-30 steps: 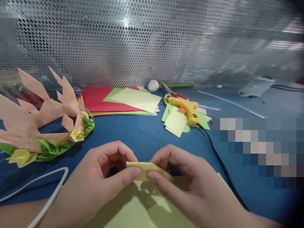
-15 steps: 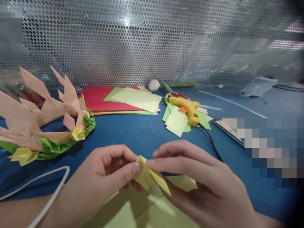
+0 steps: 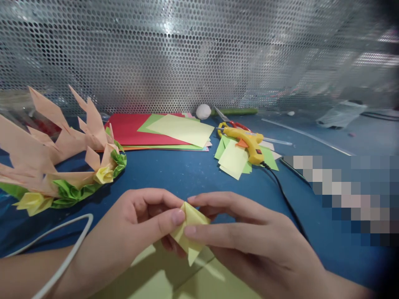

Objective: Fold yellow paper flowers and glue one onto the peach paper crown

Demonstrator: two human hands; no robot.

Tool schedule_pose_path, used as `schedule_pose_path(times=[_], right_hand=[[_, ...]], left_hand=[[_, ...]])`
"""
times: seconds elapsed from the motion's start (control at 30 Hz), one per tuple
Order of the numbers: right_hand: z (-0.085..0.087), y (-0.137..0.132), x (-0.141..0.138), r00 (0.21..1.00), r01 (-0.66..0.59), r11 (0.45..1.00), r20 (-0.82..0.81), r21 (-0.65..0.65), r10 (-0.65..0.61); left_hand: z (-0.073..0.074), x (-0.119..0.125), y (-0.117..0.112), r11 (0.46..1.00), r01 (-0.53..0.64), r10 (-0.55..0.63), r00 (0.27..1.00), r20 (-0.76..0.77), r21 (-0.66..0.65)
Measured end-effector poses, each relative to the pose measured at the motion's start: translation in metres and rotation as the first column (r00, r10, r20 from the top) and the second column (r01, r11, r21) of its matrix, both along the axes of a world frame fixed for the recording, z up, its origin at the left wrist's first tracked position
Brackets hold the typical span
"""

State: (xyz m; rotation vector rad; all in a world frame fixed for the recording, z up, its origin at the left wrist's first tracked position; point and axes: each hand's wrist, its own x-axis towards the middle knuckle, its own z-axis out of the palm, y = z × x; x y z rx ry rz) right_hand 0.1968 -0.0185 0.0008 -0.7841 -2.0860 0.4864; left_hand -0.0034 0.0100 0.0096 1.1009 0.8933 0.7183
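Note:
A small folded piece of yellow paper (image 3: pixel 193 216) is held between both hands, its point up and a flap hanging down at the bottom. My left hand (image 3: pixel 137 228) pinches its left side, thumb in front and fingers behind. On the right side, my right hand (image 3: pixel 249 236) presses its thumb on the front face, with the index finger near the top edge behind. The palms and lower fingers are partly hidden. Below the hands lie pale yellow-green paper sheets (image 3: pixel 156 278) on the blue table (image 3: pixel 168 172).
At left stands a paper crown (image 3: pixel 71 178) with peach spikes, green leaves and yellow flowers. A white cable (image 3: pixel 89 224) loops by my left arm. Behind lie coloured sheets (image 3: pixel 131 128), scissors (image 3: pixel 224 116), a white ball (image 3: pixel 203 111), and a yellow glue gun (image 3: pixel 246 141) on paper squares (image 3: pixel 232 160).
My right thumb has come down over the front of the yellow paper, and the flap that stuck out to the right is now folded closer in. The left hand keeps its pinch.

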Motion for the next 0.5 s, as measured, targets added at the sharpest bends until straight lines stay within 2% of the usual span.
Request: schedule_pose_path(times=[0.17,0.4,0.47,0.5], right_hand=[[-0.0032,0.0024,-0.0017,0.999,-0.031,0.997,-0.01,-0.066,0.03],[0.0022,-0.0001,-0.0028,0.984,-0.176,0.954,-0.006,-0.242,0.18],[0.0041,-0.003,-0.0039,0.988,-0.156,0.937,-0.042,-0.312,0.15],[0.0043,-0.0043,-0.0044,0.994,-0.104,0.93,-0.065,-0.353,0.086]], left_hand=[[-0.0001,-0.001,-0.0004,0.999,0.015,-0.014,0.998,-0.055,0.028],[-0.002,0.0013,-0.0028,0.999,0.035,-0.03,0.991,-0.128,0.034],[-0.0019,0.0023,-0.0037,1.0,0.019,-0.015,0.989,-0.148,0.025],[-0.0018,0.0024,-0.0043,1.0,0.016,-0.012,0.988,-0.153,0.025]])
